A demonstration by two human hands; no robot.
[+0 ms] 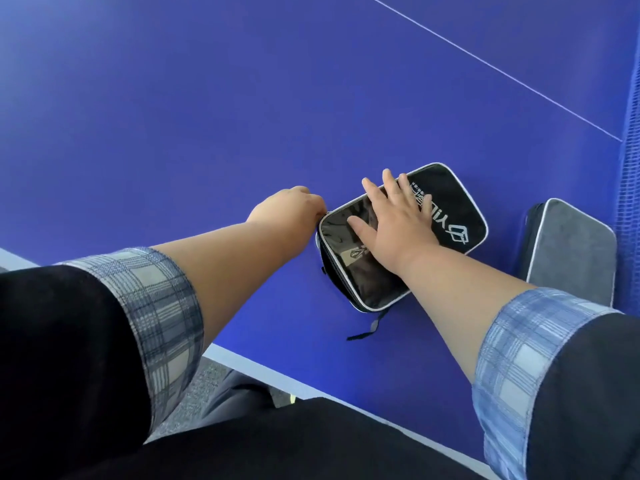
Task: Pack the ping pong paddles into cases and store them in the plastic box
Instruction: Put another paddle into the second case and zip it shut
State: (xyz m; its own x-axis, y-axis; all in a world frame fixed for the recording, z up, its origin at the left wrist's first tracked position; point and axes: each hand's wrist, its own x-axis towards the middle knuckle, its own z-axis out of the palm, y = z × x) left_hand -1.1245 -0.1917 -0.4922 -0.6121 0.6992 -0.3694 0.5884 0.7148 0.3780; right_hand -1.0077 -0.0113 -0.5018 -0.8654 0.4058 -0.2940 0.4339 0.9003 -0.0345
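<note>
A black paddle case (453, 209) with white piping and a white logo lies flat on the blue ping pong table (242, 116). My right hand (394, 223) presses down on its top with fingers spread. My left hand (294, 211) is curled at the case's left corner, where the zipper line starts; its fingertips are hidden, so the zipper pull is not visible. A second case (571, 254), grey with a light edge, lies to the right of the black one. No paddle or plastic box shows.
The blue net (628, 168) rises along the right edge. A white line (485, 64) crosses the table top at the far right. The table's white near edge (242, 358) runs diagonally below my arms. A black strap (370, 327) trails from the case.
</note>
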